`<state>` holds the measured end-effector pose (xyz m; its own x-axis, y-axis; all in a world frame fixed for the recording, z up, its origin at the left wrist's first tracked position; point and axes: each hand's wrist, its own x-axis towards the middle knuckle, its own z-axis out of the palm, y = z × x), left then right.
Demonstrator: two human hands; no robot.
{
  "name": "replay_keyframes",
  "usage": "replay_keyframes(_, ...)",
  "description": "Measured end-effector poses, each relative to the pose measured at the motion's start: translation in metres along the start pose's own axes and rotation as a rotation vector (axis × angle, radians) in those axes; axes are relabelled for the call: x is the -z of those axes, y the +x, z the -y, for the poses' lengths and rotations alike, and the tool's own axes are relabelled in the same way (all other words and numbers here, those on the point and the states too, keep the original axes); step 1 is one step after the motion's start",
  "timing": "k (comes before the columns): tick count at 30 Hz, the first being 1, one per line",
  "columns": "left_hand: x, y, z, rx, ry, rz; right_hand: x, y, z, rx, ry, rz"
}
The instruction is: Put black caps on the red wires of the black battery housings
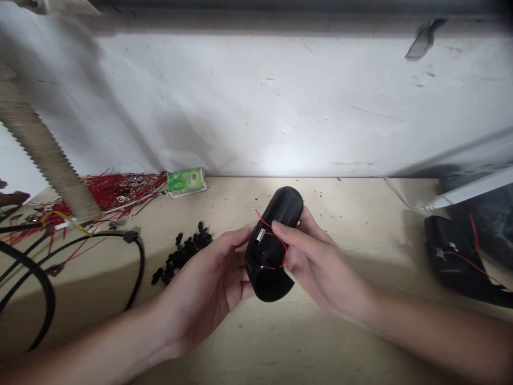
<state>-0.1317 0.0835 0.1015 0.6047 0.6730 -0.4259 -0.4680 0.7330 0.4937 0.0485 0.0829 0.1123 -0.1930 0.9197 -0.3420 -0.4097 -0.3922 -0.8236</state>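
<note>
A glossy black rounded housing (272,286) is held up over the middle of the table, tilted with its top toward the right. My left hand (218,283) grips its left side, the thumb at the upper edge and fingers behind it. On its right side my right hand (316,256) holds it too, with the thumb on the front face near a small white label or connector (260,235). A thin red wire (286,251) curves across the front beside that thumb, with one end sticking out at the upper left.
Small black parts (184,251) lie in a heap left of my hands. Behind them are a green packet (186,182) and a pile of red wires (120,190). Black cables (142,256) loop at the left. Another black housing (452,262) with red wires lies at the right.
</note>
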Motion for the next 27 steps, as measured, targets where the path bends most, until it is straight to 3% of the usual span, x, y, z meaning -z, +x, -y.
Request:
replay_keyframes(4,-0.0033,-0.0009,-0.0015,0.038,0.029,0.060,0.0040,-0.0026,-0.0039,0.068,-0.174,0.003)
replay_keyframes(9,-0.0055,-0.0029,-0.0007,0.039,0.005,0.059,0.0064,-0.0073,-0.0098,-0.007,-0.127,0.213)
replay_keyframes(11,-0.0054,-0.0031,0.0003,0.038,0.002,0.061,0.0055,-0.0082,-0.0101,-0.009,-0.100,0.242)
replay_keyframes(16,-0.0035,-0.0011,0.0014,0.008,0.014,0.066,0.0013,-0.0060,-0.0069,-0.003,-0.070,0.222)
replay_keyframes(21,-0.0042,0.0000,-0.0004,-0.013,0.040,0.069,-0.0010,-0.0031,-0.0036,0.098,-0.010,0.069)
replay_keyframes(27,-0.0047,-0.0004,0.0011,-0.027,0.081,0.021,0.0025,-0.0030,-0.0046,0.154,-0.023,0.143)
